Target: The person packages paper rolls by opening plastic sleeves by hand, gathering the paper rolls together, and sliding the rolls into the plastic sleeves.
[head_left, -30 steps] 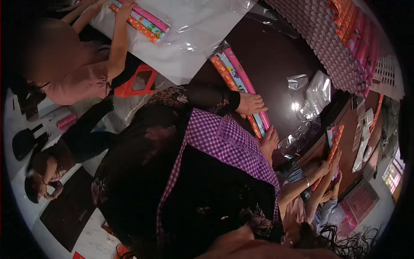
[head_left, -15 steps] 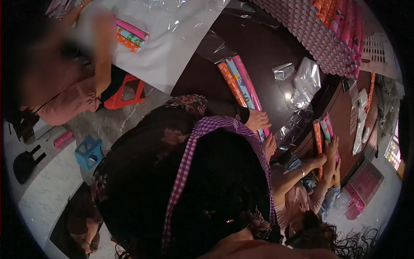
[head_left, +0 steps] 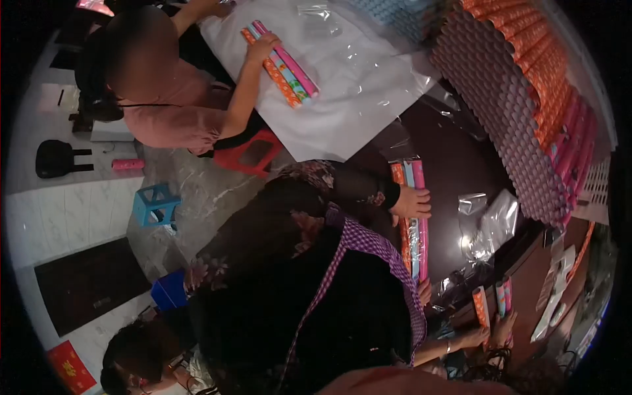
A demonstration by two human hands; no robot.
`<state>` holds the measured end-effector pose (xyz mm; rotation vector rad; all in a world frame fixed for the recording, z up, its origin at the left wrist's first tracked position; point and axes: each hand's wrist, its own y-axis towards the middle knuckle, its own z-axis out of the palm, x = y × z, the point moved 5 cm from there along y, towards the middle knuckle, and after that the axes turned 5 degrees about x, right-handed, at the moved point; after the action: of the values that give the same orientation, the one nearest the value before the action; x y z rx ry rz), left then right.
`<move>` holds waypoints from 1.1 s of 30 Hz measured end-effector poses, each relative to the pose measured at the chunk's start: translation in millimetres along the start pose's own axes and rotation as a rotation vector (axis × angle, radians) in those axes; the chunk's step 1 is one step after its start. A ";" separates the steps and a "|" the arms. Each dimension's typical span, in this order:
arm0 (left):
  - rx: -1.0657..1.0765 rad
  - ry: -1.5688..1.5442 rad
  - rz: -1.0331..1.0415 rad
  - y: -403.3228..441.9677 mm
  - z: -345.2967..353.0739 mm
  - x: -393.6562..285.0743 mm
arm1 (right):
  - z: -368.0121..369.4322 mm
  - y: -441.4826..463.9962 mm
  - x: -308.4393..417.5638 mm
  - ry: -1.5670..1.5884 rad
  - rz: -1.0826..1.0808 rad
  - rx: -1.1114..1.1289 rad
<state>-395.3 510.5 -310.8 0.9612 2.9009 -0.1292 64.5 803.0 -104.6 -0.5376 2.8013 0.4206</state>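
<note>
Three patterned wrapping paper rolls, an orange roll (head_left: 397, 174), a light blue roll (head_left: 414, 247) and a pink roll (head_left: 422, 230), lie side by side on the dark table. My left hand (head_left: 413, 203) is closed across all three, its fingers over the pink roll and its thumb by the orange one. At their near end my right hand (head_left: 424, 291) has curled fingers against the rolls; my apron hides most of that hand. Clear plastic film (head_left: 403, 150) shows at the rolls' far end.
Crumpled clear bags (head_left: 490, 224) lie right of the rolls. Behind them rises a big stack of rolls (head_left: 487, 112). A co-worker's hand (head_left: 264, 47) rests on rolls on a white sheet (head_left: 349, 125). Another person's hands (head_left: 505, 326) hold rolls at the lower right. A red stool (head_left: 253, 151) stands left.
The whole view has turned and shifted. My left hand now sits farther up the rolls, more apart from my right. A co-worker's hand now rests on the rolls on the white sheet.
</note>
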 end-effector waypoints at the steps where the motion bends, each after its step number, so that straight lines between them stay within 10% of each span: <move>1: -0.076 0.057 -0.002 -2.6 -5.4 -1.8 | 0.2 4.0 -5.9 -0.003 0.023 0.015; 5: -0.083 0.035 -0.007 -1.0 -5.1 -5.9 | 10.5 -41.5 39.7 0.125 -0.122 0.082; 10: -0.020 -0.003 0.001 2.1 -7.7 -1.7 | 61.2 -229.6 292.0 0.464 -0.466 0.430; 33: -0.023 0.037 -0.103 4.0 -17.6 -16.1 | 12.8 -183.3 365.3 0.628 -0.510 0.384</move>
<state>-380.9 506.0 -291.9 0.8200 2.9787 -0.0856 -189.2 527.6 -269.0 -1.4313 2.9990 -0.4595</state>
